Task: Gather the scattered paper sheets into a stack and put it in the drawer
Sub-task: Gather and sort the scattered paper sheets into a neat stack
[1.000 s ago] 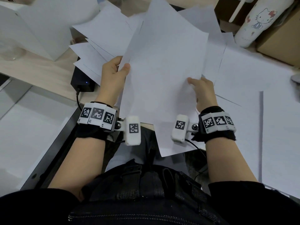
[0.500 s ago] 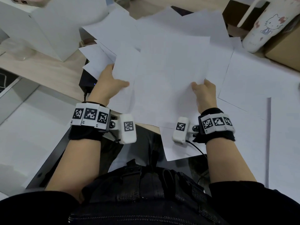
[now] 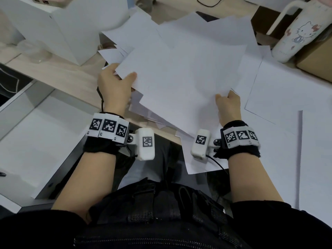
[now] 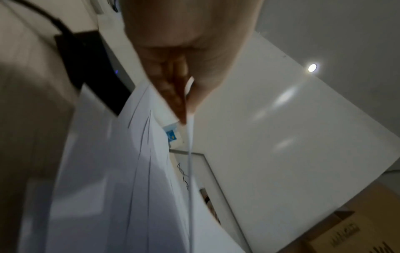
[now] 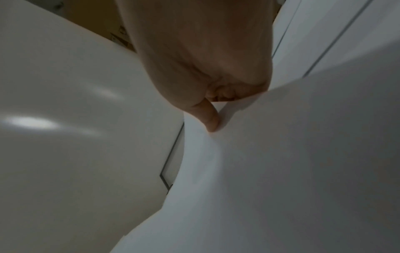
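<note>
Both hands held a loose stack of paper sheets [image 3: 179,90] above the tabletop [image 3: 53,72]. The left hand [image 3: 115,88] pinched the stack's edge at nine o'clock, thumb on top and fingers [image 4: 175,89] together beneath. The right hand [image 3: 229,108] pinched the edge at four o'clock, fingers [image 5: 207,116] curled onto the paper. More loose sheets [image 3: 287,97] lay flat at three o'clock, and a white tumbler [image 3: 294,36] stood at two o'clock
</note>
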